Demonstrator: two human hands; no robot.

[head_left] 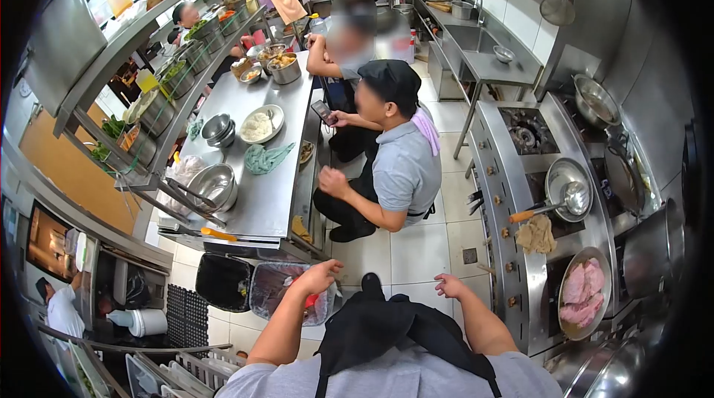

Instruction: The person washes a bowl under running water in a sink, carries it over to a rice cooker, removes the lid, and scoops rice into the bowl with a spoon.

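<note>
My left hand (320, 277) hangs in front of me with loosely extended fingers and nothing in it. It is nearest to a lined waste bin (260, 279) that holds rubbish. On the other side, my right hand (448, 286) is also bare, its fingers partly stretched and pointing inward. Right of it runs a steel stove (513, 249), out of that hand's touch. A pan of raw pink meat (582, 286) sits on the stove's near end. Behind that, a ladle (574, 197) with a wooden handle rests in a metal bowl (558, 175), beside a tan folded cloth (535, 235).
A steel worktable (286, 145) at left carries bowls, a green cloth (268, 159) and a plate of white food (259, 124). A crouching co-worker (405, 160) holding a phone is in the aisle ahead, with another person (349, 49) behind. A sink (476, 40) lies at back right.
</note>
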